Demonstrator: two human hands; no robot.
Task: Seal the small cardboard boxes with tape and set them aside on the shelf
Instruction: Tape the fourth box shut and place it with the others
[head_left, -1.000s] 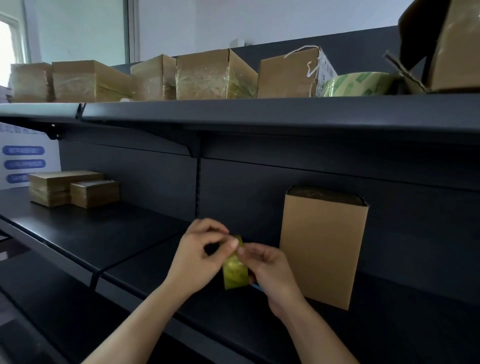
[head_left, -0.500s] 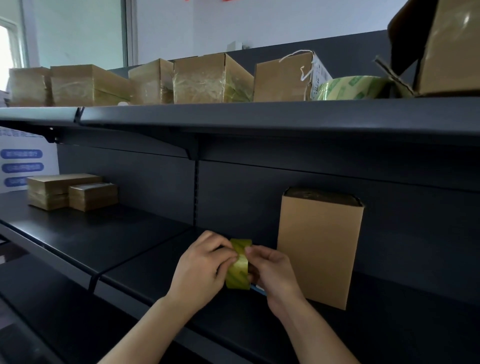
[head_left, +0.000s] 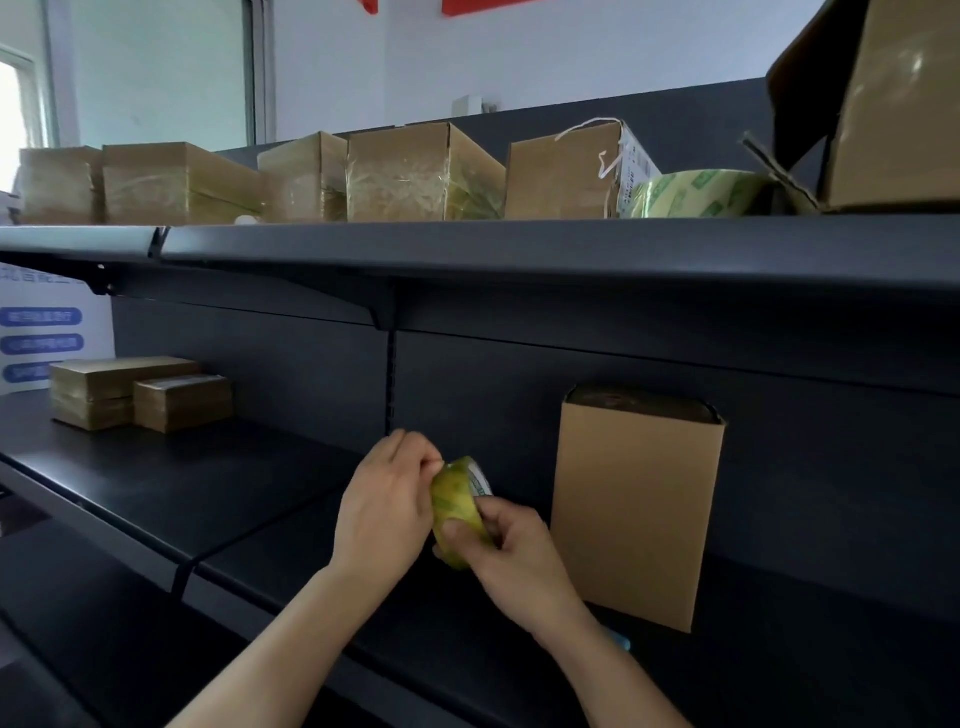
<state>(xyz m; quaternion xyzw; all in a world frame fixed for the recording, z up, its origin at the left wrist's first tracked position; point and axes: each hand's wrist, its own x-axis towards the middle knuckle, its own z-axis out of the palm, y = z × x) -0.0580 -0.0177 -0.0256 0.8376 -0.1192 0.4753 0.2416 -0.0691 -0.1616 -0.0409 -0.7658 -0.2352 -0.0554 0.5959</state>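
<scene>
While left hand (head_left: 382, 512) and right hand (head_left: 519, 561) grip the tape roll (head_left: 456, 496), the box (head_left: 634, 519) hides its contents.

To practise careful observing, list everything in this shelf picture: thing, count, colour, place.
small roll of yellowish clear tape: one, yellow-green, in both hands
upright plain cardboard box: one, brown, lower shelf, right of the hands
flat tape-wrapped cardboard boxes: at least two, brown, lower shelf, far left
tall tape-wrapped cardboard boxes: four, brown, upper shelf, left to middle
cardboard box with white string: one, brown, upper shelf
large roll of green-printed tape: one, pale yellow, upper shelf, right
big open cardboard box: one, brown, upper shelf, far right
metal shelves: two, dark grey
left hand: pinches the roll's top
right hand: grips the roll
</scene>
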